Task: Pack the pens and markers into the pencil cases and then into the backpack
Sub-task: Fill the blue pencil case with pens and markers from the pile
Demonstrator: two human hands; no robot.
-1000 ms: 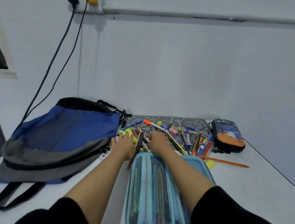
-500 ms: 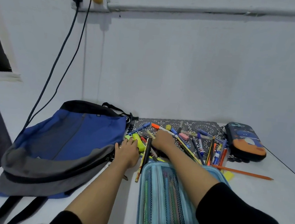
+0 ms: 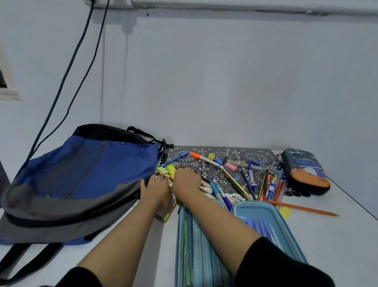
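Beside the backpack [image 3: 84, 175], left hand [image 3: 156, 192]: fingers fairly straight, resting on a pencil [image 3: 165, 175].
Right hand [image 3: 187, 181]: just right of it, knuckles bent over loose pens [image 3: 206, 188]; whether it grips them cannot be told.
Pens and markers [image 3: 249, 178]: scattered on patterned mat [image 3: 205, 151], far centre.
Blue pencil case [image 3: 268, 215]: open, near centre, under right forearm.
Dark pencil case [image 3: 304, 171]: closed, far right.
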